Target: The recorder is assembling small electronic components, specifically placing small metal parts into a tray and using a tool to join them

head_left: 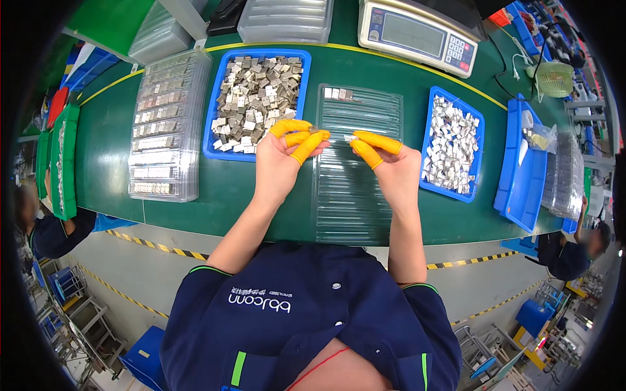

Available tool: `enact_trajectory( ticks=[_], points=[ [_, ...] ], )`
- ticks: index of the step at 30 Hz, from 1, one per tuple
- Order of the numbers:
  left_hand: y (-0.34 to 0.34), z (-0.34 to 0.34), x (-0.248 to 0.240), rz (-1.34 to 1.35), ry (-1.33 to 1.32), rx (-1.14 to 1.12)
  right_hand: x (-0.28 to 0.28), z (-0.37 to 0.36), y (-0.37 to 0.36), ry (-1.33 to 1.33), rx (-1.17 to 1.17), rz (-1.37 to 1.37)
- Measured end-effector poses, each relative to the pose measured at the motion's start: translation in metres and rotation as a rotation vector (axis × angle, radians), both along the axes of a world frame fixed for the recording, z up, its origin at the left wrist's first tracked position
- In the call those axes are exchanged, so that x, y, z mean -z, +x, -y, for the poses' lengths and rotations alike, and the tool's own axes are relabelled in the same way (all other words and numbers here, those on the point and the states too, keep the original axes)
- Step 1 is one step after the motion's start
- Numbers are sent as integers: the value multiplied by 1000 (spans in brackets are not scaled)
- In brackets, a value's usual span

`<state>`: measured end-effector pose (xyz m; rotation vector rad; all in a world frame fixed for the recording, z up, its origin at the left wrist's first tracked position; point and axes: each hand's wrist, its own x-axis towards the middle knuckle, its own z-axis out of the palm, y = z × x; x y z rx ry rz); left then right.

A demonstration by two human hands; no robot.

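My left hand [279,156], with yellow finger cots on its fingertips, pinches a small grey metal connector shell [314,129]. Facing it a short gap away, my right hand [393,171] also wears yellow finger cots and pinches a small white connector piece [350,138]. Both pieces are partly covered by the fingers. Beneath the hands lies a transparent ribbed tray [352,208], with a short row of small parts [340,94] in its far slot. A blue bin of metal-and-white connectors [261,91] sits beyond my left hand; another of white connector pieces [450,146] is right of my right hand.
Stacked transparent trays filled with parts [163,130] stand at the left. A weighing scale [417,39] and more stacked trays [285,23] line the back. Farther right is a blue bin [525,176] with a plastic bag. Other people sit at both sides.
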<state>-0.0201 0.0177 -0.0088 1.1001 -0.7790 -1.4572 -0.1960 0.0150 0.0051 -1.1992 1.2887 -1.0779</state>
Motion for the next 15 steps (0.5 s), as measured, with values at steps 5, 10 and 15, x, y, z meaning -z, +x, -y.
enact_trajectory(
  ticks=[5, 10, 15],
  points=[
    [-2, -9, 8, 8, 51, 164, -6, -1, 2, 16, -41, 51],
    [-4, -13, 11, 51, 107, 210, -2, -8, 2, 83, -73, 117],
    [-3, -15, 10, 75, 67, 225, -8, -9, -2, 119, -88, 83]
  ],
)
